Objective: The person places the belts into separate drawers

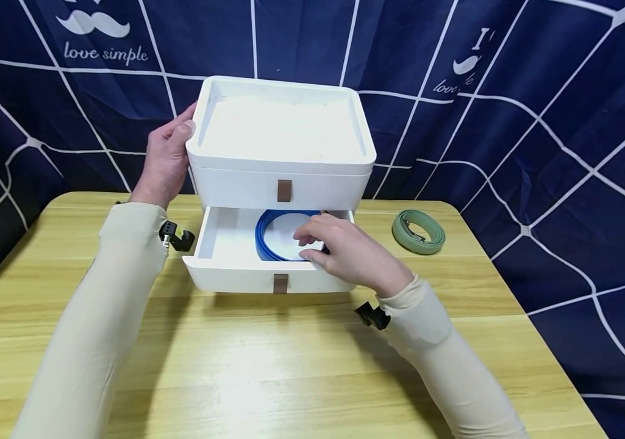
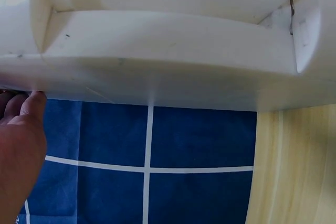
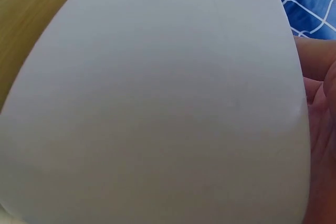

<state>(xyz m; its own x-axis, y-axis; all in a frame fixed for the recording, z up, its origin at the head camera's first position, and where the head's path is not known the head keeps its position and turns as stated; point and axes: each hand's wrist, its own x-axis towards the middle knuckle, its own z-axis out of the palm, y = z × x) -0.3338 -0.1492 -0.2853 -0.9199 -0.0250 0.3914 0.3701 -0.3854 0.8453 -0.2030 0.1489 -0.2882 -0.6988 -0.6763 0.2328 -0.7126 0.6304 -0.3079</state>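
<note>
A white two-drawer storage box stands at the table's back, its lower drawer pulled out. My left hand grips the box's upper left side, thumb by the rim; in the left wrist view its fingers touch the white wall. Flat in the lower drawer lies a coiled blue strap. My right hand reaches over the drawer's front right, fingers loosely bent above the coil, thumb and fingertips apart. It hides the coil's right side. The drawer's white outer face fills most of the right wrist view.
A coiled green strap with metal clips lies on the wooden table, right of the box. The closed upper drawer has a brown pull tab. A dark blue curtain with white lines hangs behind and beside the table.
</note>
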